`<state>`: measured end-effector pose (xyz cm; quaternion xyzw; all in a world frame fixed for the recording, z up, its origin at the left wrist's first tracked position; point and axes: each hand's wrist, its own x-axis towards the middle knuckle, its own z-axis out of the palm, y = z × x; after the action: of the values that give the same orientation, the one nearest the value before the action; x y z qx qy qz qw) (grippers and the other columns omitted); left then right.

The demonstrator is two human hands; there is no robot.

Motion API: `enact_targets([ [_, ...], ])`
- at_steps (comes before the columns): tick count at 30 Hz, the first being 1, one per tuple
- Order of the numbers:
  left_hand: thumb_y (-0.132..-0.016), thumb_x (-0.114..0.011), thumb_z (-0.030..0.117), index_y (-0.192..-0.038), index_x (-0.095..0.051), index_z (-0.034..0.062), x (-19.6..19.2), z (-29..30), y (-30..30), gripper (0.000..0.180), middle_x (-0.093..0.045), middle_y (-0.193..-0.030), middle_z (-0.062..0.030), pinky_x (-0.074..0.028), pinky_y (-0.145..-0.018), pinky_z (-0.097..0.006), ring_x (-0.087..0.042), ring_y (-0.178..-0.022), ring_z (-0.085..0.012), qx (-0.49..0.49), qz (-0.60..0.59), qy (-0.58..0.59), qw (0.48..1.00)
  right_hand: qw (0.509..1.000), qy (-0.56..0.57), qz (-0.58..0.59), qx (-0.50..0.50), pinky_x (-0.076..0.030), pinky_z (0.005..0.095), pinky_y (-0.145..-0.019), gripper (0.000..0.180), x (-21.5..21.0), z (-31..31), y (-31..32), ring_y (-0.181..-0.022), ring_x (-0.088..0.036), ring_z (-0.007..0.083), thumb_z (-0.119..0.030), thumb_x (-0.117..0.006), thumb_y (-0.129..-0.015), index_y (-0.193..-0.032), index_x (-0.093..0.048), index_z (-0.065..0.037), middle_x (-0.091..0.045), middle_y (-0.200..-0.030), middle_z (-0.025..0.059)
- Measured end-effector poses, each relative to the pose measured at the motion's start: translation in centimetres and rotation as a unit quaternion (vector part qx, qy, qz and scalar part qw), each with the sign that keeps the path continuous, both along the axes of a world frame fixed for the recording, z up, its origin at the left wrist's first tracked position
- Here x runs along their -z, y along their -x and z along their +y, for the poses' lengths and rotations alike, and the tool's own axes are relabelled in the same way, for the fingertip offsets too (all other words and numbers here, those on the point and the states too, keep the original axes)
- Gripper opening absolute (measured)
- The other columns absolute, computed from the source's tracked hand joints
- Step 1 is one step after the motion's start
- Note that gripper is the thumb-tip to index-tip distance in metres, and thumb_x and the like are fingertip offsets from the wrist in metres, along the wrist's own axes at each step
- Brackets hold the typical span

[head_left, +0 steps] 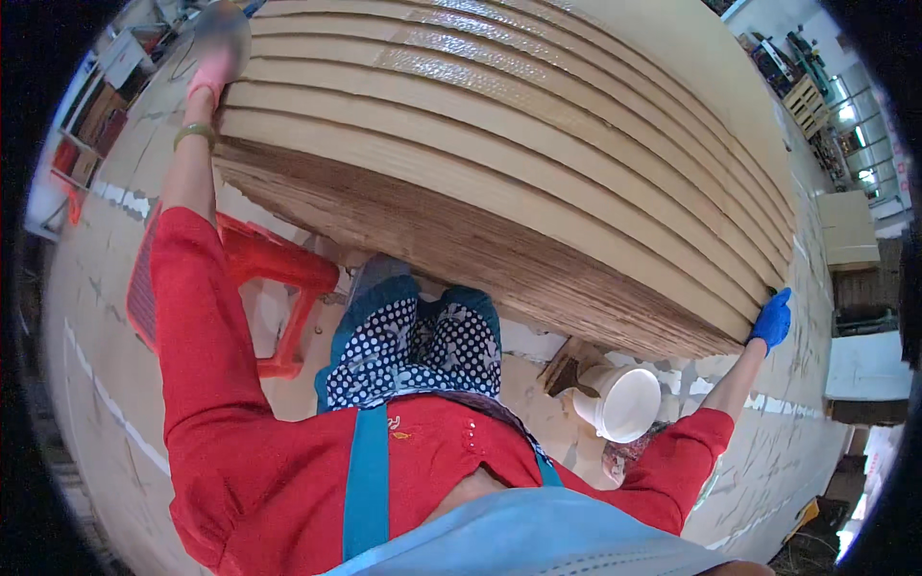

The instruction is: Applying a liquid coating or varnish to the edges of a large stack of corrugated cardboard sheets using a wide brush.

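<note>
A thick stack of brown cardboard sheets (423,158) lies in front of me, fanned so that their near edges form long steps. Shiny wet-looking streaks cover part of the upper sheets. My left hand (217,65), in a pink glove, reaches to the stack's far left end; a blur hides its fingers. At the right end, my right hand (771,319) wears a blue glove. Its fingers are curled against the corner of the sheets.
A red plastic stool (279,254) stands by my left arm, under the stack's left side. On the floor to the right are a white bucket (629,403) and a wooden block (569,367). Cardboard boxes (845,228) and a wooden pallet (805,106) stand farther right.
</note>
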<state>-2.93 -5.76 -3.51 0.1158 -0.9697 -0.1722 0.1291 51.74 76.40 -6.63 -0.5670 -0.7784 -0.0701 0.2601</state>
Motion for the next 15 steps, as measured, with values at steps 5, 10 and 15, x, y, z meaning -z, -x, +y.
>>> enact_targets([
  [5, -0.077, -0.027, 0.054, -0.11, -0.043, -0.0056, -0.8, 2.4, -2.5, 0.07, -0.044, -0.113, -0.0204, -0.027, -0.091, -0.038, -0.039, -0.107, -0.0339, -0.029, 0.055, 0.005, 0.998, 0.997, 0.015, 0.07, -0.036, -0.041, 0.0436, -0.067, 0.066, -0.6, -1.1, -0.4, -0.075, -0.055, 0.0365, -0.052, -0.022, -0.081, -0.079, -0.06, 0.002, -0.056, -0.081, 0.0246],
  [10, -0.077, -0.034, 0.052, -0.107, -0.046, -0.0024, 1.2, -7.2, -0.3, 0.063, -0.048, -0.105, -0.0255, -0.034, -0.081, -0.035, -0.045, -0.1, -0.0328, 0.159, 0.031, -0.108, 0.981, 0.988, -0.065, -0.001, -0.142, -0.041, 0.0422, -0.07, 0.064, -0.3, 1.7, -3.7, -0.08, -0.054, 0.0357, -0.054, -0.027, -0.079, -0.083, -0.059, 0.001, -0.054, -0.085, 0.0263],
  [15, -0.079, -0.034, 0.046, -0.106, -0.048, 0.0037, 0.0, -4.9, -4.3, 0.052, -0.049, -0.098, -0.028, -0.039, -0.071, -0.038, -0.051, -0.09, -0.0346, 0.121, -0.121, -0.101, 0.98, 0.993, 0.08, -0.085, 0.015, -0.039, 0.0419, -0.076, 0.07, -3.2, -5.3, -6.6, -0.086, -0.052, 0.0357, -0.059, -0.025, -0.075, -0.086, -0.058, 0.002, -0.053, -0.09, 0.0242],
])
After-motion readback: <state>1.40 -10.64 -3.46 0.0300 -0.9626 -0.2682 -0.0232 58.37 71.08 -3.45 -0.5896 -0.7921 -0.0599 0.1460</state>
